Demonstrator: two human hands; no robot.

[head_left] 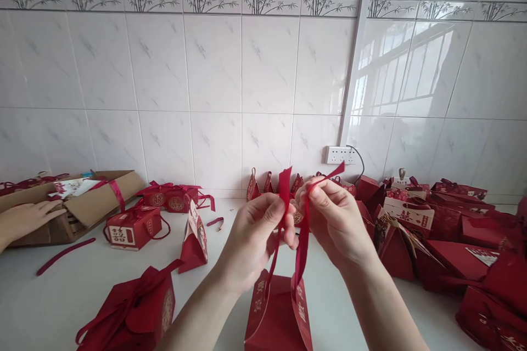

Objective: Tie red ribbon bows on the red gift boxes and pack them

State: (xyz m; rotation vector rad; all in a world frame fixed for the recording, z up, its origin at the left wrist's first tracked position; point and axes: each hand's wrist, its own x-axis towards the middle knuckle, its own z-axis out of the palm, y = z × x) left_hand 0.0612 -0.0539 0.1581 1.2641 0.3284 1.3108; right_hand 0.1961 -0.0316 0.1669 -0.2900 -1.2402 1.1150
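Note:
Just below my hands stands a red gift box (278,312) with gold lettering on its raised side flaps. A red ribbon (303,252) runs up from the flaps in two strands. My left hand (261,230) pinches one strand between thumb and fingers, its cut end sticking up above them. In my right hand (335,214) the other strand is pinched, with its tip pointing up and right. The two hands are close together above the box, and the strands are apart, with no knot visible.
A co-worker's hand (33,219) rests on an open cardboard carton (94,203) at the left. Red boxes with bows (135,307) stand on the white table (214,296). Many more red boxes (457,247) crowd the right side. A power strip (341,154) is fixed to the tiled wall.

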